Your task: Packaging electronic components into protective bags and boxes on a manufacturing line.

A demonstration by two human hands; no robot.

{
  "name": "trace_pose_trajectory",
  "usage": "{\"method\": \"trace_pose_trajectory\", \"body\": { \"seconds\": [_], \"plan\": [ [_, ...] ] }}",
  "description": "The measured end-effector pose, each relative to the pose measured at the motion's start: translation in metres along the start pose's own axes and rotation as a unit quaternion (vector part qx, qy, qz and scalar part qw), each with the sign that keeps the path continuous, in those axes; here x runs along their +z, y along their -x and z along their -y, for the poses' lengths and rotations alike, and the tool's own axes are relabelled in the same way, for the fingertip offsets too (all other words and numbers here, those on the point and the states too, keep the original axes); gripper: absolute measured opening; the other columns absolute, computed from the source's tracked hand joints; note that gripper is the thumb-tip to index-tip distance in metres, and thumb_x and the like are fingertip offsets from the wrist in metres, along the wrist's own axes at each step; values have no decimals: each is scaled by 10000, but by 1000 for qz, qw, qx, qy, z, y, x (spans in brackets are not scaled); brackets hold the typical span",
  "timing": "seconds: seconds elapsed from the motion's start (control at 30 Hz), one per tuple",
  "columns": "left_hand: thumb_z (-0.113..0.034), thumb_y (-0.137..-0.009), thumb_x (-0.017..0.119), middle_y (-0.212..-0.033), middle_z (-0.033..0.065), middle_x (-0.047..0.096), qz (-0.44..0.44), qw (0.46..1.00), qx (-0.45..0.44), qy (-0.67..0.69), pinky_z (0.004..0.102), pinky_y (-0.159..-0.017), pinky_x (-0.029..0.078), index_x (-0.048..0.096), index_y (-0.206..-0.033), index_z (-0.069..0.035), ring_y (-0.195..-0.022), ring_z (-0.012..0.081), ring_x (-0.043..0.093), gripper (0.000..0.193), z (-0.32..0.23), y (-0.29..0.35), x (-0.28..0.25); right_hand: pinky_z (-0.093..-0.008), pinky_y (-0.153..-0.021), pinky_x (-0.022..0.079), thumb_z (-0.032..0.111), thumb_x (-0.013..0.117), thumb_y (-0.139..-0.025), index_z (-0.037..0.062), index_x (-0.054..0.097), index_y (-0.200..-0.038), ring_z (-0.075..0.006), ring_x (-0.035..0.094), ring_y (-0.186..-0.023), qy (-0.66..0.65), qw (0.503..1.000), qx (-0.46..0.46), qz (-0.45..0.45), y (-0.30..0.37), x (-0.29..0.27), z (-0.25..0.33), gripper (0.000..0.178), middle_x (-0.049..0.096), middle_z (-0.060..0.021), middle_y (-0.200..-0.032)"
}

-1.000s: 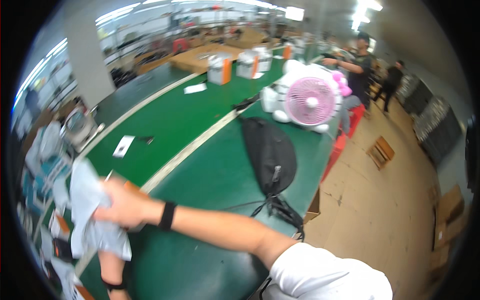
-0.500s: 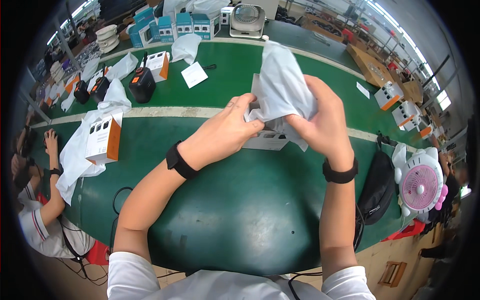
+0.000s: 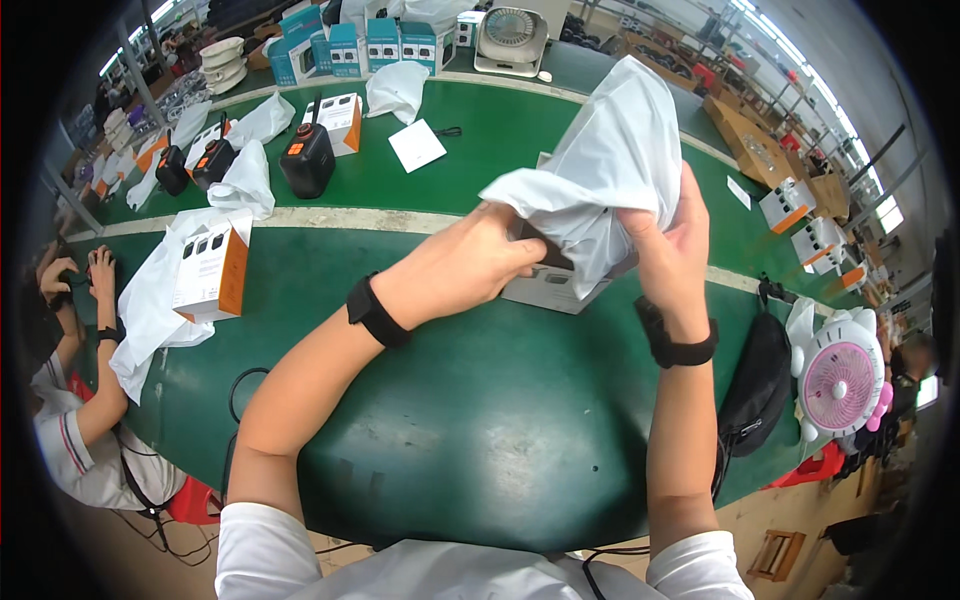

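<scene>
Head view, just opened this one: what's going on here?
The person's right hand holds a crumpled white bag over a white box at the green table. The left hand is at the box's top, fingertips partly hidden. Whether the bag contains anything can't be seen. Three black devices stand further left.

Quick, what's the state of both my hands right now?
Left hand: at the white box, partly hidden; grip cannot be told.
Right hand: closed, holding the white bag.
</scene>
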State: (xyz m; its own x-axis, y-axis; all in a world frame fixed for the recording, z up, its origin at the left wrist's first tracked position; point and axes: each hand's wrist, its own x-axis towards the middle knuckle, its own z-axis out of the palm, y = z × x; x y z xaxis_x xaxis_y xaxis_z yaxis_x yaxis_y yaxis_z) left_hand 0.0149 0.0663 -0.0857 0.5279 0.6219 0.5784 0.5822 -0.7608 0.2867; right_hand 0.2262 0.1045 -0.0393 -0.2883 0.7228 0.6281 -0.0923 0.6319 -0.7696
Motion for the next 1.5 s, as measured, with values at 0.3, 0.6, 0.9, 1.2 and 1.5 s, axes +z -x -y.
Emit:
{"method": "trace_pose_trajectory", "body": {
  "seconds": [0.3,0.6,0.9,1.2,1.5],
  "plan": [
    [-100,-766,725,-1221,214,438,-56,997,-12,42,390,-779,489,514,-888,-17,-924,354,564,257,11,10,1,-321,-900,423,55,745,-670,3,469,-1185,-236,562,-1002,232,966,9,109,1,-3,10,586,575,-126,-1069],
    [-174,-737,779,-1144,170,483,-88,995,-18,51,335,-661,486,479,-857,-10,-767,260,559,362,18,19,3,-442,-929,393,216,693,-760,33,684,-959,-287,539,-1083,505,826,2,249,16,11,11,271,596,-141,-1100],
    [-277,-719,770,-1208,171,480,-155,981,-112,-41,409,-823,474,509,-1098,-31,-973,352,552,522,35,23,-28,-448,-822,426,129,708,-676,37,575,-833,-295,599,-846,646,750,2,139,11,33,-8,225,621,-122,-815],
    [-305,-680,784,-1123,289,570,-240,842,-436,-206,430,-893,444,505,-1140,14,-1055,402,556,626,169,101,-84,-586,-968,341,105,632,-776,27,389,-1328,-368,452,-1192,772,624,36,-113,-3,-22,-108,608,465,-207,-1292],
    [-79,-606,683,-944,183,613,17,968,-250,-30,406,-805,476,531,-1077,-32,-927,372,592,497,104,44,-64,-429,-1020,369,110,781,-629,-25,371,-1317,-390,411,-1220,432,886,-136,100,16,57,-104,812,406,-217,-1336]
  ]
}}
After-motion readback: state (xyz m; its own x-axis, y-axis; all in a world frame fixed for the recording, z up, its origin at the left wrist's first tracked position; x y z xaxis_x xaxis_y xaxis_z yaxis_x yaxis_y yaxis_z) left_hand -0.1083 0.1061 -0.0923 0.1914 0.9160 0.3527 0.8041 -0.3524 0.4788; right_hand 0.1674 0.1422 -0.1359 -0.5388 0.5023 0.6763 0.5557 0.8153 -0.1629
